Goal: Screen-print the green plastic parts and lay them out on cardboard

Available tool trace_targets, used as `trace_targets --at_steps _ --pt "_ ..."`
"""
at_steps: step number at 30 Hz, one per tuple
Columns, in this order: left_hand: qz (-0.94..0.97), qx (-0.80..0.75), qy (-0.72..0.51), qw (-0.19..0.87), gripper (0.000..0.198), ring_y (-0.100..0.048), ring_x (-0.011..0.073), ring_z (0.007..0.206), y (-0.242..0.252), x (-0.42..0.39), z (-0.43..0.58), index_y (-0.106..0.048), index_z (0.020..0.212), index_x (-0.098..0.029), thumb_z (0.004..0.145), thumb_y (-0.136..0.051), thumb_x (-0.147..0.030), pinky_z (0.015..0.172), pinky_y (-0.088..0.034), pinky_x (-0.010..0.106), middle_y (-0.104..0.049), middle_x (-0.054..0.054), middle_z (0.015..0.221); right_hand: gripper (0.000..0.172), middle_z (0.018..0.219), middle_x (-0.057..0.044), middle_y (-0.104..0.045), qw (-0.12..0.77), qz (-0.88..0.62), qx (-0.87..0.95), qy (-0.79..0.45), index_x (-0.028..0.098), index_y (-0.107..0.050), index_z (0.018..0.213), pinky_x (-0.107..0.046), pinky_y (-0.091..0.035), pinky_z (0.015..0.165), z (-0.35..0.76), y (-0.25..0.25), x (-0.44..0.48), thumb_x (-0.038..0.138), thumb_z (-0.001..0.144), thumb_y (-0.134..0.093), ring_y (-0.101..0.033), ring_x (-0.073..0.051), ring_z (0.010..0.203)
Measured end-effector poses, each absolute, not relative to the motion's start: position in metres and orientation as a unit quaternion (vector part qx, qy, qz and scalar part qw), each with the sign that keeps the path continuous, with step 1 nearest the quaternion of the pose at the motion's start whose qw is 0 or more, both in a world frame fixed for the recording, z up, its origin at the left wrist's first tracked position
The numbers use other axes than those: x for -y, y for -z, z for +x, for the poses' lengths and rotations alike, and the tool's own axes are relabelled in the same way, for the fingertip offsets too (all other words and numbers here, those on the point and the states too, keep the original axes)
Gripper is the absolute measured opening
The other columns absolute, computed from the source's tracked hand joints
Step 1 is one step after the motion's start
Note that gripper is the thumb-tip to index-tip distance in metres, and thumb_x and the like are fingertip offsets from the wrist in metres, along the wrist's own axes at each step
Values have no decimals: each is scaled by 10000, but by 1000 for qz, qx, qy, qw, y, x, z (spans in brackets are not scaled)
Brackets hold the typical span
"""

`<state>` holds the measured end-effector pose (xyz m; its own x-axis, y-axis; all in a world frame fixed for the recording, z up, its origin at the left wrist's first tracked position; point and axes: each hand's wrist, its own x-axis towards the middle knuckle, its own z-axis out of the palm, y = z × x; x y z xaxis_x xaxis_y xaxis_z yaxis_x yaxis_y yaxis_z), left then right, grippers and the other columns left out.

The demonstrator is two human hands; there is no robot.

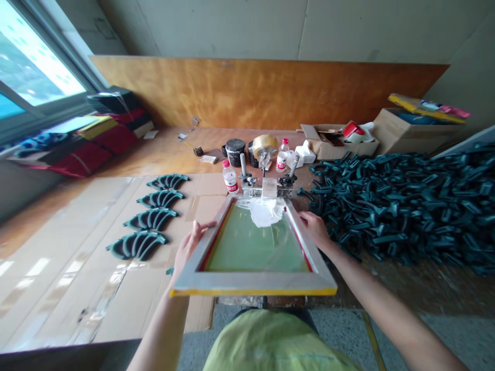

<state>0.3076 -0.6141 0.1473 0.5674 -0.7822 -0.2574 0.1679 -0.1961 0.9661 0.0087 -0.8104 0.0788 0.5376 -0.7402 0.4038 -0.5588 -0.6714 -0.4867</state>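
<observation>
A screen-printing frame [253, 281] with a silver border and green mesh [247, 252] stands tilted in front of me. White ink [266, 212] lies on its far end, below a pale squeegee [269, 188]. My left hand [190, 242] reaches in at the frame's left side, its fingertips passing behind the border. At the right side is my right hand [315, 228], fingers bent inward and partly covered by the border. Both hands look closed, but whatever they hold is hidden by the frame. Metal hinge clamps [288, 180] support the frame's far end.
Rows of dark green curved handles [139, 245] lie on cardboard [77, 257] at left. A large heap of similar handles [379, 211] covers the right. Bottles [231, 178], black tubs [235, 152], a tape roll [265, 144] and boxes [348, 149] stand behind.
</observation>
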Motion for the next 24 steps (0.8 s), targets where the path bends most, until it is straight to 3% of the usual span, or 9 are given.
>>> trace_targets --at_steps 2,4,6,8,11,14,20,24 --pt "673 217 459 539 645 -650 175 692 -122 598 303 -654 1157 -176 700 -664 -630 606 -502 250 -722 37 887 283 1071 -68 -709 130 -855 -378 330 139 -679 1102 -266 -510 902 21 -90 826 259 916 -502 -655 -160 984" --pt "673 204 477 527 826 -650 173 676 -93 590 298 -522 1348 -202 655 -717 -608 601 -503 251 -714 21 854 432 1295 -121 -589 106 -868 -359 326 163 -586 1263 -372 -453 1017 47 -100 837 215 836 -636 -554 -229 1186" --pt "678 198 471 528 977 -633 157 642 -66 590 295 -374 1458 -217 637 -732 -606 585 -494 243 -696 0 805 564 1369 -154 -503 85 -895 -343 274 158 -522 1320 -408 -412 1055 76 -107 843 171 781 -690 -481 -265 1255" --pt "687 198 456 530 996 -616 142 622 -46 592 294 -354 1470 -212 637 -727 -613 571 -481 229 -678 -11 779 492 1267 -151 -564 77 -914 -349 192 149 -550 1255 -377 -447 991 99 -112 846 136 779 -673 -529 -260 1175" --pt "686 200 455 531 940 -622 152 640 -30 595 296 -429 1425 -194 641 -715 -626 578 -482 235 -679 0 789 243 999 -111 -673 78 -921 -378 59 150 -628 1048 -310 -480 827 115 -110 846 157 805 -634 -618 -232 954" --pt "681 207 462 530 885 -646 184 685 -23 594 298 -487 1373 -173 650 -698 -639 602 -496 257 -696 25 810 115 887 -109 -689 72 -923 -377 16 146 -651 918 -302 -467 757 111 -100 835 192 822 -607 -629 -230 858" --pt "691 230 450 517 806 -662 205 754 -16 592 301 -515 1342 -165 704 -653 -638 643 -509 269 -710 49 850 214 864 -80 -670 75 -981 -178 33 154 -645 858 -270 -433 732 70 -89 801 21 783 -496 -590 -203 898" --pt "695 232 444 516 800 -662 197 742 -16 593 302 -526 1336 -164 703 -652 -637 642 -513 267 -716 53 860 174 789 -29 -645 114 -985 -124 20 185 -631 774 -252 -416 695 62 -100 811 31 742 -558 -576 -172 807"
